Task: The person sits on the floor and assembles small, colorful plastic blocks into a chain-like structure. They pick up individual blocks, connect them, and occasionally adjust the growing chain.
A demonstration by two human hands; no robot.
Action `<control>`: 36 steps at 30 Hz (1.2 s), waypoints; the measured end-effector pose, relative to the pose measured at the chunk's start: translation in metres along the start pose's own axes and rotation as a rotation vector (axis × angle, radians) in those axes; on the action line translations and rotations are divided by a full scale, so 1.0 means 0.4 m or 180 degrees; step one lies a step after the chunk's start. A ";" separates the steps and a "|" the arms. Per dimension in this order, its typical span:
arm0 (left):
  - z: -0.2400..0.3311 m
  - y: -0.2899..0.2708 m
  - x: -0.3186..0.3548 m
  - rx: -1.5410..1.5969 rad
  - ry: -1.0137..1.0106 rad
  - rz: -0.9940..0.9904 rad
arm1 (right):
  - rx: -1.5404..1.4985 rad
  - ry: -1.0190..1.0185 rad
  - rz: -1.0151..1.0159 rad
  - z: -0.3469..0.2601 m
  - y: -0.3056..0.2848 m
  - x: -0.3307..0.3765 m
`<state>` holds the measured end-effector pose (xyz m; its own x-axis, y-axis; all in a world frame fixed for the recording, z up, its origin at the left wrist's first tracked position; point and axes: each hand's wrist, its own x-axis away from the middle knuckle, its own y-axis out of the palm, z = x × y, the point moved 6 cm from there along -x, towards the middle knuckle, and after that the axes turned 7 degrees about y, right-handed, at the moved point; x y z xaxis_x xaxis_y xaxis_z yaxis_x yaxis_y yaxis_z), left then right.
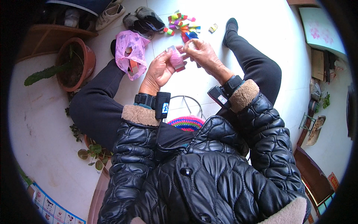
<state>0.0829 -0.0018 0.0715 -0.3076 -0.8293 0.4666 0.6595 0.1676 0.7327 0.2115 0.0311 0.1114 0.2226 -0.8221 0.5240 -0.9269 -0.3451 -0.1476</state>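
My left hand [159, 71] is closed around a small flat piece wound with pink thread [176, 58], with grey and red showing at its ends. Close beside it, my right hand [209, 58] is pinched, fingertips together near a pale bit too small to name. Beyond my hands, several small pieces wrapped in bright colours [181, 24] lie in a loose heap on the white floor. A dark blue item [191, 35] shows just past my right fingertips. To the left of my left hand stands a pink plastic bag [125, 46], open, with red and grey pieces inside.
One small yellowish piece [213, 28] lies apart from the heap. Dark shoes [145, 20] and a pale shoe [110, 16] sit at the far left. A potted cactus [76, 65] stands left of my leg. Below my hands is a crocheted striped seat cover [186, 122].
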 end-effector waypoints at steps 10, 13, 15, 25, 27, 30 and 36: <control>-0.007 0.001 0.005 -0.0803 -0.0132 -0.0292 | -0.1232 0.0333 -0.0245 0.037 0.013 -0.009; -0.005 0.009 0.002 -0.0766 -0.0020 -0.0448 | -0.1750 0.0112 -0.0115 0.044 0.014 -0.020; -0.003 0.005 0.001 -0.0928 0.0053 -0.0368 | -0.2058 0.0201 -0.0183 0.056 0.014 -0.023; -0.005 -0.014 -0.012 -0.0461 0.0284 -0.0043 | -0.3640 0.0559 -0.0501 0.084 0.023 -0.034; -0.004 -0.012 -0.011 -0.0260 0.0234 -0.0129 | -0.3679 0.0647 -0.0498 0.091 0.024 -0.036; 0.001 -0.004 -0.009 -0.0145 0.0250 -0.0219 | -0.3498 0.0706 -0.0433 0.097 0.021 -0.038; 0.004 0.020 0.003 -0.0182 0.0157 -0.0406 | -0.2681 0.0704 -0.0515 0.092 0.022 -0.037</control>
<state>0.0866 -0.0007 0.0788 -0.3582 -0.8673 0.3456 0.6557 0.0298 0.7544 0.2111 0.0235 0.0717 0.3876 -0.6556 0.6480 -0.8232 0.0701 0.5634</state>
